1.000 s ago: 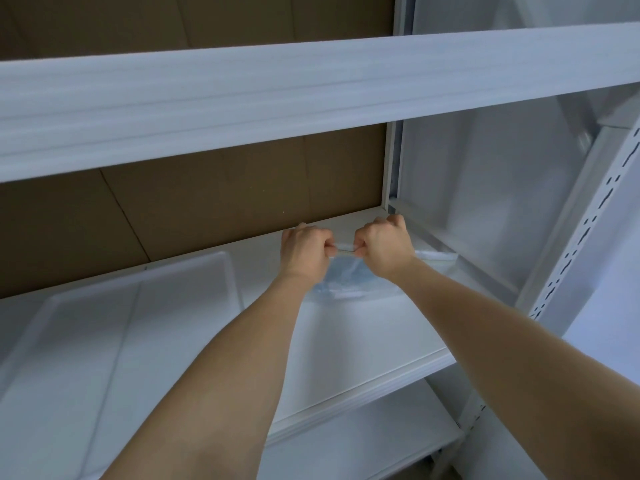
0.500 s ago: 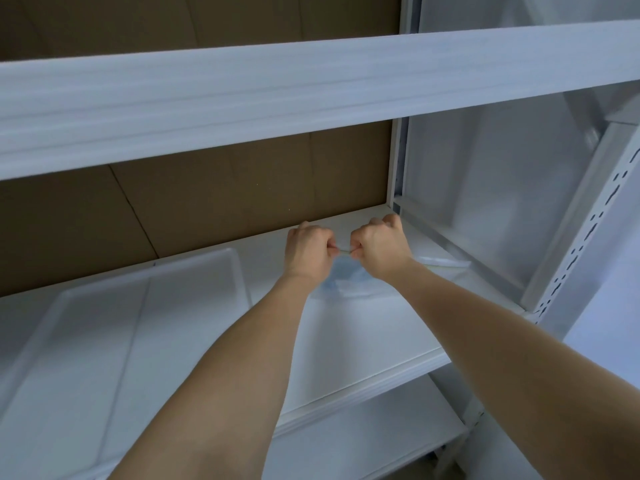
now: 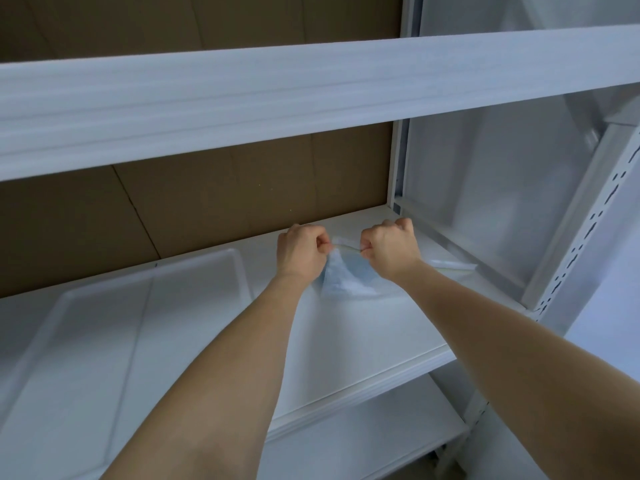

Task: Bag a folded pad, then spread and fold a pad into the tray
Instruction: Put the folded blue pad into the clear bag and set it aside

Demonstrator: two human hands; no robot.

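Note:
A clear plastic bag [image 3: 346, 282] with a folded pale blue pad inside rests on the white shelf [image 3: 363, 341]. My left hand [image 3: 301, 252] and my right hand [image 3: 389, 247] both pinch the bag's top edge, fists closed, a short stretch of the rim between them. The bag's lower part hangs down between my wrists. A shallow white tray [image 3: 104, 341] lies on the shelf to the left, with nothing visible in it.
A second clear bag or wrapper [image 3: 450, 264] lies flat right of my right wrist. Brown cardboard [image 3: 207, 209] backs the shelf. An upper shelf [image 3: 277, 98] overhangs, and a perforated upright [image 3: 585, 230] stands at the right.
My two hands have drawn a little apart along the bag's top edge, and the view has shifted slightly.

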